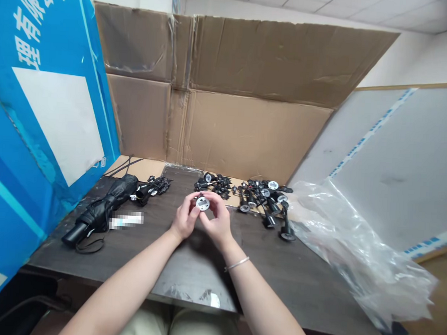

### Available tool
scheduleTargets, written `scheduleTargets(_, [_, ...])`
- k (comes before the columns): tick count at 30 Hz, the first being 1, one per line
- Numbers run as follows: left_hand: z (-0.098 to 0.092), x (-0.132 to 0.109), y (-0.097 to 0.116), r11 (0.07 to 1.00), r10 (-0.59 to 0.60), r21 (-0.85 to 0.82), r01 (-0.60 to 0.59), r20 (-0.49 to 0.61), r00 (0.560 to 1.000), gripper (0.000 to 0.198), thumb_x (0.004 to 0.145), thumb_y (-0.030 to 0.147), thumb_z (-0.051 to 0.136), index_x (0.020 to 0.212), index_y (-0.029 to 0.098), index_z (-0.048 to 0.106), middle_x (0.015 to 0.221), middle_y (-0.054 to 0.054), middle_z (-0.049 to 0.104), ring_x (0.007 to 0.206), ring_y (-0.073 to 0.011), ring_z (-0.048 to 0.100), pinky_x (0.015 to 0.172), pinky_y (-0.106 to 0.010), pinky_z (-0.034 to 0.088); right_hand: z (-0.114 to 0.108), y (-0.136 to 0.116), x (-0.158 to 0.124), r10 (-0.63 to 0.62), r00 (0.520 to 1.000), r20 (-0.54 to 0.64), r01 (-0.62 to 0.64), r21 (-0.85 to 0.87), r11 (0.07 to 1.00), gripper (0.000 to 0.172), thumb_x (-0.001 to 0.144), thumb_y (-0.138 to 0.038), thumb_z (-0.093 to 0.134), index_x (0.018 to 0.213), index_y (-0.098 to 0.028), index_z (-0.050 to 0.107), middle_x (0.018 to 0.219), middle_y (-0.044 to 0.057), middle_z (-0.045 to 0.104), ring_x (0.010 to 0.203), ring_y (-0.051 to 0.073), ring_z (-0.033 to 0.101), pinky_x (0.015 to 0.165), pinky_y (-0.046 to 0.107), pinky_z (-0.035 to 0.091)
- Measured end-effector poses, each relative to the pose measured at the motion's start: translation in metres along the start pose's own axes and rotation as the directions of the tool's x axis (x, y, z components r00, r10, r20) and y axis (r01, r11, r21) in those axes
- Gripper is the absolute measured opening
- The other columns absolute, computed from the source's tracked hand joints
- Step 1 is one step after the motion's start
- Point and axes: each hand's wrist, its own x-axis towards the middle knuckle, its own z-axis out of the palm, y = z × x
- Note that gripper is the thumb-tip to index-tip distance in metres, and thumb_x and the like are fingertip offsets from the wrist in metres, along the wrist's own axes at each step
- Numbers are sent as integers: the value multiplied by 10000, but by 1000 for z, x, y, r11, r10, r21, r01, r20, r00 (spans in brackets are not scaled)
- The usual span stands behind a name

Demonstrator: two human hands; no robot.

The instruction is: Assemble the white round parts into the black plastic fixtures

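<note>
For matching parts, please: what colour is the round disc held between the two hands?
The round disc is white, best seen in the head view.

Left hand (185, 216), right hand (216, 219) pinching white disc (202, 203), black fittings (268, 202) beyond

Thin silver bangle (236, 263) (beige trousers (196, 328) too)

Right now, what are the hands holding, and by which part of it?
The left hand and right hand pinch a small white round disc by its rim, from opposite sides.
</note>
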Motion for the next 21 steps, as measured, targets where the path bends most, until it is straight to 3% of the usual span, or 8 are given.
scheduleTargets(4, [3, -1, 1, 1000, 12, -22, -11, 73, 997, 435, 831, 453, 389, 1151, 169, 463, 1021, -81, 606, 915, -188, 574, 816, -296, 451, -4, 4, -9, 23, 999, -23, -23, -15, 1000, 317, 696, -160, 517, 1006, -214, 473, 1083, 102, 533, 1026, 207, 541, 837, 366, 487])
scheduleTargets(9, [6, 0, 1, 1000, 8, -14, -7, 65, 998, 431, 832, 442, 399, 1152, 161, 462, 1048, -88, 600, 902, -181, 580, 808, -290, 459, -6, 4, -11, 63, 997, -32, -62, 26, 998, 312, 715, -186, 530, 1023, -208, 486, 1090, 101, 538, 1013, 203, 546, 848, 359, 481])
scheduleTargets(17, [4, 1, -3, 998, 63, 3, -64, 82, 995, 378, 835, 281, 382, 1188, 171, 462, 1087, -78, 584, 918, -180, 564, 826, -320, 457, -8, 8, -10, 89, 995, -48, -77, 206, 975, 368, 710, -228, 616, 1058, -204, 498, 1103, 101, 545, 963, 198, 572, 848, 357, 484])
scheduleTargets(21, [4, 1, -5, 996, 83, 13, -85, 102, 991, 422, 788, 180, 411, 1208, 177, 451, 1014, -67, 597, 808, -152, 572, 724, -283, 488, -7, 10, -9, 118, 991, -69, -101, 209, 973, 368, 705, -249, 639, 1049, -210, 515, 1088, 91, 563, 950, 196, 582, 839, 350, 492])
